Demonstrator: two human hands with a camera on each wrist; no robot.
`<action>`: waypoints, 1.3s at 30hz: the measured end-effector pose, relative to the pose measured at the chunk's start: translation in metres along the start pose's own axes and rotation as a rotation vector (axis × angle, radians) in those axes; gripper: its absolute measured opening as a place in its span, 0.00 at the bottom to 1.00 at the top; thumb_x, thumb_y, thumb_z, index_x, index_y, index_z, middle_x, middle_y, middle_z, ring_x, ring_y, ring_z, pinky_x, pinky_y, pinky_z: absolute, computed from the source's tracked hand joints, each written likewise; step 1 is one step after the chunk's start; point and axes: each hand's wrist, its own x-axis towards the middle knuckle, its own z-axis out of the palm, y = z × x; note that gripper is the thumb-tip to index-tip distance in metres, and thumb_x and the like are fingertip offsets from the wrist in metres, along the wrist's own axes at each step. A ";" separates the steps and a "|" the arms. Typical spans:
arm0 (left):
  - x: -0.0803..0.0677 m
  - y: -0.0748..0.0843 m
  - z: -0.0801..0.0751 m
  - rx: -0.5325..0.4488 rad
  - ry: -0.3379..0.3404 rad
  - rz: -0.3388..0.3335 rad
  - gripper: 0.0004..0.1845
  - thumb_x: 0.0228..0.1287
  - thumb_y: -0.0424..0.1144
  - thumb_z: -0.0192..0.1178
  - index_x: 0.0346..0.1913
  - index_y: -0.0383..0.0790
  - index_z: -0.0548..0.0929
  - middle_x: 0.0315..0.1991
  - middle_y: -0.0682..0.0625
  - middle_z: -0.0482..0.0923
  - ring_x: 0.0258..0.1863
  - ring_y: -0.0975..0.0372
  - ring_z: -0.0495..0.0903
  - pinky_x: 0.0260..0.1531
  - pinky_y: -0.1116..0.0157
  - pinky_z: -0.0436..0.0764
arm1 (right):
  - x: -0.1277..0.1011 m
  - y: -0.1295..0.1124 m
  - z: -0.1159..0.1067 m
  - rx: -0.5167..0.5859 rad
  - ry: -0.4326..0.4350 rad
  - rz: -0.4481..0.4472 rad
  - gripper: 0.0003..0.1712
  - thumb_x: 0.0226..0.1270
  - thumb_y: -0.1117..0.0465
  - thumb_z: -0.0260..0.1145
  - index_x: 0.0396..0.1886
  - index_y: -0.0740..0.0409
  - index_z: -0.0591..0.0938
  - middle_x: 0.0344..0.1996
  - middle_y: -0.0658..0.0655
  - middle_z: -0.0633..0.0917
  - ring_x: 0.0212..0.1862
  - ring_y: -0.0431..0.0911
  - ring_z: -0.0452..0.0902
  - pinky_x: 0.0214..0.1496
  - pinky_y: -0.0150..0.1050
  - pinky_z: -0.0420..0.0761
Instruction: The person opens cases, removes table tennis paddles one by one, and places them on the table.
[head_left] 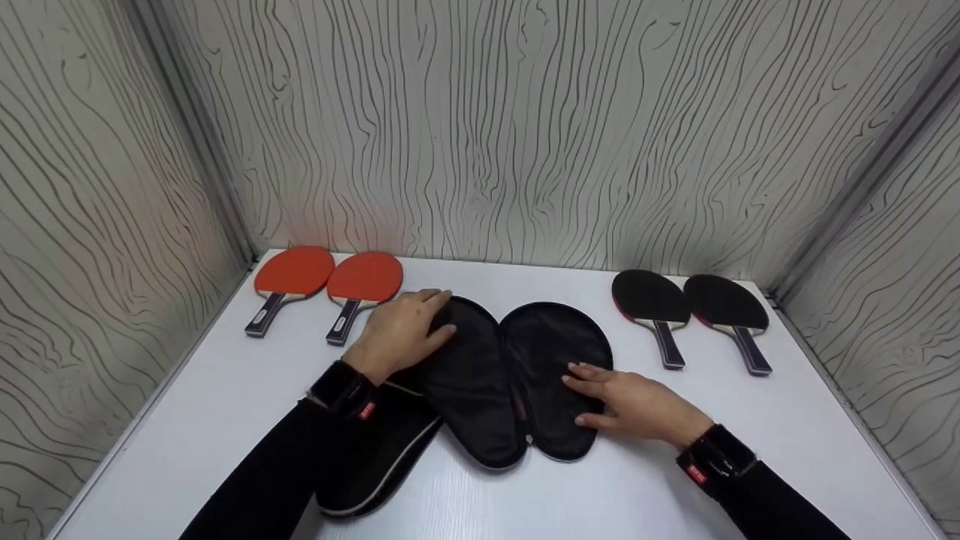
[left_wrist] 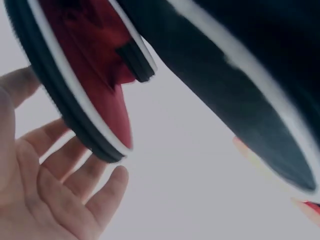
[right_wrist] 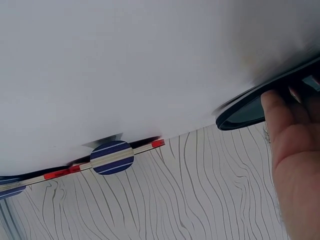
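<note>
Resting flat, my left hand (head_left: 401,330) and right hand (head_left: 634,405) press straight, relaxed fingers, neither grip closed, on the unzipped black paddle case (head_left: 517,375) lying mid-surface (head_left: 787,450) between red paddles (head_left: 330,281) and black paddles (head_left: 686,304).

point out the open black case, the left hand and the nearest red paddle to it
open black case (head_left: 480,390), head view, on the inner lining of its left half
left hand (head_left: 401,330), head view, on the back of the hand
red paddle (head_left: 365,276), head view, on its red rubber face
</note>
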 end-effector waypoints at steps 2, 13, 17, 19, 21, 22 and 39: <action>-0.001 -0.006 -0.001 -0.022 0.016 -0.062 0.33 0.87 0.54 0.69 0.83 0.38 0.83 0.76 0.37 0.88 0.71 0.41 0.91 0.65 0.39 0.94 | -0.001 -0.001 0.001 -0.005 0.009 0.001 0.40 0.87 0.38 0.73 0.84 0.58 0.83 0.85 0.66 0.81 0.81 0.64 0.84 0.76 0.62 0.90; -0.012 -0.030 -0.002 -0.204 -0.050 -0.283 0.25 0.87 0.55 0.66 0.58 0.32 0.92 0.51 0.36 0.95 0.51 0.42 0.95 0.55 0.39 0.94 | -0.004 -0.003 0.003 -0.009 0.021 0.015 0.40 0.86 0.38 0.74 0.84 0.57 0.83 0.84 0.67 0.81 0.80 0.65 0.85 0.74 0.62 0.91; -0.012 -0.030 -0.005 -0.268 -0.075 -0.281 0.26 0.89 0.57 0.64 0.60 0.35 0.92 0.51 0.39 0.95 0.53 0.45 0.94 0.60 0.40 0.92 | -0.005 0.000 0.005 -0.020 0.019 0.020 0.40 0.87 0.38 0.73 0.85 0.57 0.83 0.85 0.66 0.81 0.82 0.63 0.84 0.76 0.62 0.90; -0.011 -0.029 -0.006 -0.283 -0.075 -0.276 0.26 0.89 0.58 0.64 0.62 0.36 0.92 0.51 0.40 0.95 0.52 0.46 0.94 0.61 0.40 0.92 | -0.005 0.001 0.007 -0.025 0.019 0.022 0.40 0.87 0.38 0.73 0.85 0.57 0.83 0.85 0.65 0.81 0.82 0.63 0.83 0.77 0.61 0.90; -0.009 -0.028 -0.006 -0.291 -0.070 -0.269 0.27 0.89 0.59 0.63 0.64 0.37 0.92 0.53 0.40 0.95 0.54 0.46 0.94 0.62 0.40 0.92 | -0.005 0.002 0.008 -0.027 0.019 0.024 0.40 0.86 0.39 0.73 0.85 0.57 0.83 0.85 0.65 0.81 0.83 0.63 0.83 0.77 0.61 0.90; -0.008 -0.027 -0.006 -0.292 -0.066 -0.266 0.28 0.89 0.59 0.63 0.65 0.37 0.92 0.54 0.40 0.96 0.54 0.46 0.94 0.63 0.40 0.92 | -0.004 0.001 0.008 -0.027 0.020 0.023 0.40 0.86 0.38 0.73 0.85 0.57 0.83 0.85 0.65 0.81 0.83 0.63 0.83 0.77 0.61 0.90; 0.016 0.011 -0.009 -0.405 0.063 -0.188 0.30 0.94 0.65 0.51 0.67 0.47 0.92 0.64 0.42 0.95 0.65 0.46 0.93 0.66 0.41 0.91 | -0.006 0.000 0.005 -0.026 0.020 0.020 0.39 0.88 0.38 0.73 0.85 0.56 0.83 0.85 0.65 0.81 0.82 0.62 0.83 0.77 0.62 0.90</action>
